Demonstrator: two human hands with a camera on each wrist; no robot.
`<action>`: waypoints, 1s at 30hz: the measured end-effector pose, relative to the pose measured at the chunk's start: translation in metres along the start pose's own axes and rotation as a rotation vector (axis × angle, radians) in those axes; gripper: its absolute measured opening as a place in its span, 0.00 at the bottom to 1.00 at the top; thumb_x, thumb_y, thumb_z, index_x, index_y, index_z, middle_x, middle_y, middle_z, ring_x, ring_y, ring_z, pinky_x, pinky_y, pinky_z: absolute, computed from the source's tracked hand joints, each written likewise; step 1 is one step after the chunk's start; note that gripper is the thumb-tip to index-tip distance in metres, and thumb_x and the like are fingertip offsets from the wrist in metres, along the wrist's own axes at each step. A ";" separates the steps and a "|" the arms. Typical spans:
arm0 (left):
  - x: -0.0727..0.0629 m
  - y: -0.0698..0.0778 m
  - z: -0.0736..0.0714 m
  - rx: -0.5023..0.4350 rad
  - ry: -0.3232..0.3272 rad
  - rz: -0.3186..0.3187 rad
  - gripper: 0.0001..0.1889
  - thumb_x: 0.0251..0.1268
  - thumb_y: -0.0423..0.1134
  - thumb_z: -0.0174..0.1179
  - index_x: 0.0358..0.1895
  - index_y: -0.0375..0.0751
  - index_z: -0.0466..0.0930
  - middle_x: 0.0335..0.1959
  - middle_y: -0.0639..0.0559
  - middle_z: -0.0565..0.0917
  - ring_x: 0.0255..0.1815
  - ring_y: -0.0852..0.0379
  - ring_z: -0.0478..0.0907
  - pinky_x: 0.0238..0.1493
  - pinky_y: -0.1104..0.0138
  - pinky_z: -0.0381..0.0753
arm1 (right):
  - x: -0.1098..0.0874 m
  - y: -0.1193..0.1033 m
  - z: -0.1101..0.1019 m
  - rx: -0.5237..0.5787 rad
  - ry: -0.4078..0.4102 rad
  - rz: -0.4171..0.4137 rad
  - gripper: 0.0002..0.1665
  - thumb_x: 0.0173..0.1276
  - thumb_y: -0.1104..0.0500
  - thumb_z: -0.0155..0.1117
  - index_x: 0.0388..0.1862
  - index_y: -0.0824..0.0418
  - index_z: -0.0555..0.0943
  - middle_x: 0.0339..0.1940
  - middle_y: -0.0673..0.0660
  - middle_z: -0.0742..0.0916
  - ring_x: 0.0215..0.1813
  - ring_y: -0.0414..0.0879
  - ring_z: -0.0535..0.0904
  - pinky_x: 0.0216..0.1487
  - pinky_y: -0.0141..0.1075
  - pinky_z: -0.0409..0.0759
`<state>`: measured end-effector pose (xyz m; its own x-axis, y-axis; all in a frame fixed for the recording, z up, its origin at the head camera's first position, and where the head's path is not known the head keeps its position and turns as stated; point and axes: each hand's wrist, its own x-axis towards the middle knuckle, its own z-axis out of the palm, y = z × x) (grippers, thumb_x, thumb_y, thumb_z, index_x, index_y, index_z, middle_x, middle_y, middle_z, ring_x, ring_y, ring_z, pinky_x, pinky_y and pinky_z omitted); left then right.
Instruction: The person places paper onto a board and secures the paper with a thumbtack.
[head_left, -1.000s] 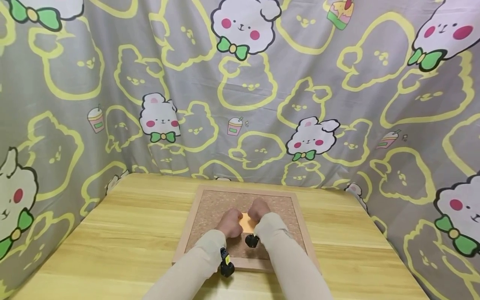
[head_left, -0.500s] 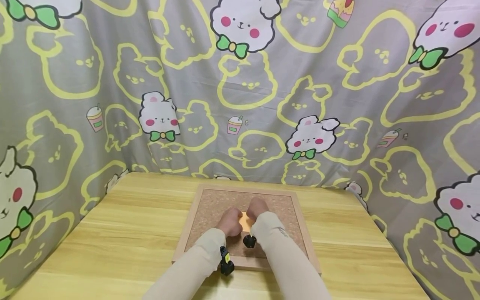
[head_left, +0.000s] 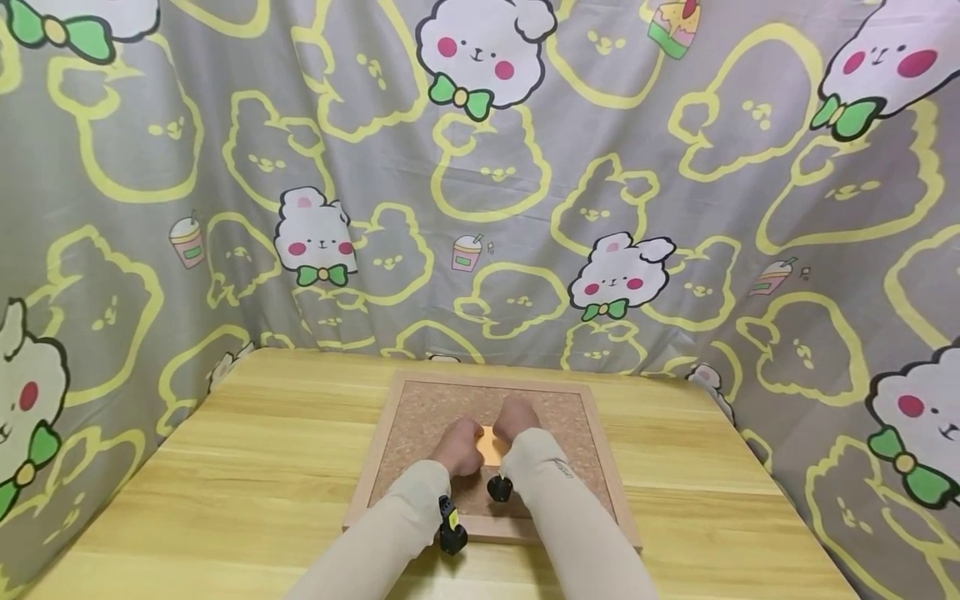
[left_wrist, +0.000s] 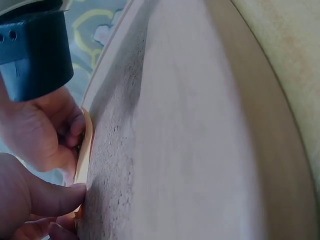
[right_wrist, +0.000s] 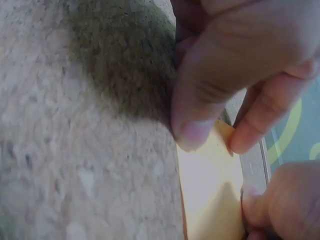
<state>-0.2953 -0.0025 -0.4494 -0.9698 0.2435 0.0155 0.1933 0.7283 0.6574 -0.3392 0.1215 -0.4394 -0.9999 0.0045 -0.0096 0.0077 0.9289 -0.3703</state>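
Observation:
An orange-yellow sheet of paper (head_left: 491, 447) lies against a wood-framed cork board (head_left: 435, 404), between my hands. At the sheet's left side, my left hand (head_left: 459, 447) pinches the edge with the thumb; its other fingers are curled and partly hidden in the left wrist view. My right hand (head_left: 517, 419) holds the sheet's far right part. In the right wrist view, the right thumb (right_wrist: 195, 132) presses on the paper (right_wrist: 210, 185) by a corner while a finger touches another edge. Whether anything small sits under the right fingers cannot be seen.
The board rests on a light wooden table (head_left: 225, 467). A grey patterned curtain (head_left: 495, 192) closes off the back and both sides. Black wrist cameras (head_left: 452, 533) hang under the beige sleeves (head_left: 577, 517), low over the board.
My right wrist has shifted slightly to the left, with its sleeve and camera. Both hands stay on the paper, and the left hand is almost still.

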 end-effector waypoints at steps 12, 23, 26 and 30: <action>-0.004 0.001 0.000 0.075 0.019 0.061 0.18 0.42 0.21 0.62 0.42 0.23 0.82 0.42 0.39 0.80 0.45 0.44 0.76 0.51 0.57 0.76 | -0.011 0.012 0.000 0.011 -0.001 -0.035 0.13 0.59 0.62 0.72 0.20 0.65 0.79 0.18 0.54 0.78 0.22 0.46 0.71 0.26 0.36 0.73; -0.016 0.002 -0.007 0.126 0.002 0.069 0.10 0.49 0.27 0.69 0.36 0.29 0.82 0.36 0.45 0.77 0.40 0.48 0.75 0.46 0.56 0.76 | -0.035 0.031 -0.003 -0.037 0.007 -0.205 0.21 0.64 0.57 0.69 0.15 0.60 0.73 0.13 0.49 0.72 0.18 0.42 0.66 0.21 0.33 0.66; -0.018 0.000 -0.009 0.148 0.002 0.107 0.06 0.50 0.28 0.69 0.31 0.31 0.82 0.32 0.48 0.76 0.34 0.52 0.73 0.41 0.59 0.76 | -0.041 0.036 -0.005 -0.032 -0.006 -0.218 0.20 0.65 0.57 0.68 0.16 0.60 0.73 0.14 0.50 0.73 0.18 0.42 0.66 0.22 0.34 0.67; -0.023 -0.002 -0.013 0.129 -0.022 0.127 0.05 0.51 0.29 0.69 0.30 0.32 0.82 0.30 0.50 0.75 0.30 0.56 0.70 0.35 0.62 0.75 | -0.048 0.040 -0.009 -0.005 -0.032 -0.238 0.19 0.64 0.57 0.69 0.17 0.59 0.73 0.15 0.49 0.73 0.19 0.42 0.67 0.22 0.35 0.67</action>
<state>-0.2754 -0.0184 -0.4413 -0.9331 0.3517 0.0744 0.3328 0.7668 0.5488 -0.2908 0.1618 -0.4452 -0.9727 -0.2268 0.0484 -0.2288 0.9039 -0.3613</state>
